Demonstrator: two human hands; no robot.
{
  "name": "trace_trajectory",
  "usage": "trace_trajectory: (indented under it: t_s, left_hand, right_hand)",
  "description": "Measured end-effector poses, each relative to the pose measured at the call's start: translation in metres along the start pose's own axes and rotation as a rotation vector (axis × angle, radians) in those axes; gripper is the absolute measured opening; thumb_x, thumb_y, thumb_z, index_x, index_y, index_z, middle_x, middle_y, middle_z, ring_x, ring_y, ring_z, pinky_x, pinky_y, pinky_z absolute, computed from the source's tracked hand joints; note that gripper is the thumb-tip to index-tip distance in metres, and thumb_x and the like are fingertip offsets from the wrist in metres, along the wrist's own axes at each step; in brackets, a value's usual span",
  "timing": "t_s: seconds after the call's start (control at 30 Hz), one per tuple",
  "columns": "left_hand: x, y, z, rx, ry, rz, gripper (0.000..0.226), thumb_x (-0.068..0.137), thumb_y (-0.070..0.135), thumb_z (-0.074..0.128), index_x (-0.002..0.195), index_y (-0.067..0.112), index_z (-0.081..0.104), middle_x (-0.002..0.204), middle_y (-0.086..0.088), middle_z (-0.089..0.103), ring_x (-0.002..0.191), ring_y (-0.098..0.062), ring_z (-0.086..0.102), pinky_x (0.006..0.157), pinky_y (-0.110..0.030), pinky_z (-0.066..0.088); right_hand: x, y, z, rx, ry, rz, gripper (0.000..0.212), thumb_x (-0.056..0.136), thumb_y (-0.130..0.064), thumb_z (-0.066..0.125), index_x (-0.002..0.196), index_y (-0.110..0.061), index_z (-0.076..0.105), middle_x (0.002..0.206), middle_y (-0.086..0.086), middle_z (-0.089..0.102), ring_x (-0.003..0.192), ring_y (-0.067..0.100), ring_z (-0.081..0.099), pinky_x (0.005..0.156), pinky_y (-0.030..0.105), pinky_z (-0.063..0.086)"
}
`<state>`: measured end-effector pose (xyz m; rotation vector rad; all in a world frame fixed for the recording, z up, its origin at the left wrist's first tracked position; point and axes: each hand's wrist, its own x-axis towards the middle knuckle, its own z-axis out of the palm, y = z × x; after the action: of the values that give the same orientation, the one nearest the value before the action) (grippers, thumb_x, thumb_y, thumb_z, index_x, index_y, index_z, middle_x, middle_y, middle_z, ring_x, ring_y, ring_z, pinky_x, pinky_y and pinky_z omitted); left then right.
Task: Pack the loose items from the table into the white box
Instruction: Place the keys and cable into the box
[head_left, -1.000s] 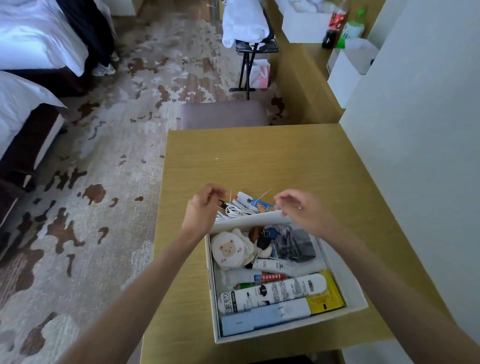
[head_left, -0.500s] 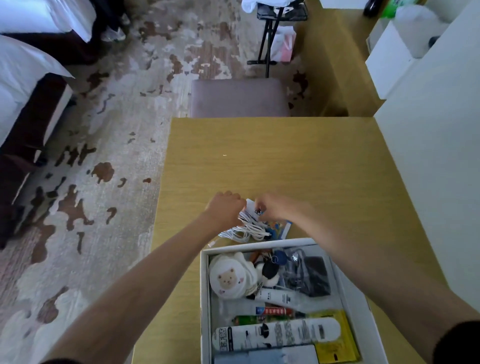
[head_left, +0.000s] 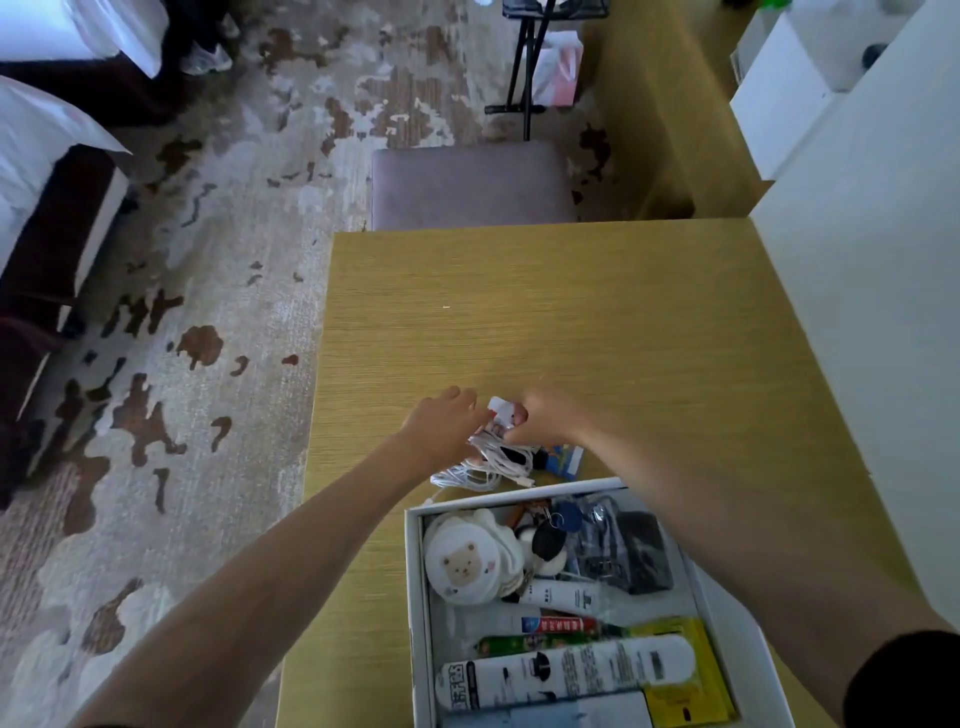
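You reach just past the white box (head_left: 417, 571).
Your left hand (head_left: 445, 422) grips the white cable (head_left: 491, 465); your right hand (head_left: 546, 419) pinches a small packet (head_left: 500, 407).

Both forearms extend forward and converge. Left hand (head_left: 445, 422) and right hand (head_left: 546, 417) sit close together, knuckles up, fingers curled down, gripping the white cable bundle (head_left: 488, 463)
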<state>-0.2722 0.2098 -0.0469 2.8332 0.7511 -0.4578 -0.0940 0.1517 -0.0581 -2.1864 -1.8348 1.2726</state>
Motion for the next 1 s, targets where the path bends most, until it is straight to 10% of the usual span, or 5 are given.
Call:
trace_trajectory:
  t_s: [0.17, 0.53, 1.0]
  left_hand:
    - [-0.008, -0.002, 0.000, -0.153, 0.030, -0.011, 0.037, 0.081, 0.037, 0.068, 0.109, 0.016, 0.056, 0.119, -0.003, 0.057, 0.109, -0.023, 0.050, 0.075, -0.035, 0.045]
    - [-0.054, -0.006, -0.018, -0.989, 0.293, -0.239, 0.016, 0.086, 0.026, 0.065, 0.081, 0.021, 0.051, 0.072, 0.003, 0.059, 0.049, 0.000, 0.045, 0.039, -0.012, 0.036]
    - [-0.152, 0.054, -0.054, -1.278, 0.609, -0.120, 0.051, 0.079, 0.050, 0.057, 0.092, 0.001, 0.049, 0.081, -0.024, 0.058, 0.068, -0.021, 0.048, 0.056, -0.041, 0.044]
  right_hand:
    - [-0.016, 0.008, -0.020, 0.226, 0.192, 0.006, 0.010, 0.080, -0.022, 0.070, 0.079, -0.016, 0.062, 0.080, 0.001, 0.066, 0.072, 0.014, 0.062, 0.067, 0.034, 0.051]
    - [-0.176, -0.030, -0.045, 0.660, 0.451, -0.247, 0.016, 0.078, -0.015, 0.077, 0.083, -0.021, 0.063, 0.080, -0.006, 0.071, 0.071, 0.006, 0.066, 0.067, 0.014, 0.052]
    - [-0.214, -0.023, 0.080, -0.095, 0.030, -0.185, 0.002, 0.086, -0.034, 0.058, 0.087, -0.034, 0.060, 0.085, -0.016, 0.064, 0.078, 0.002, 0.061, 0.073, 0.032, 0.055]
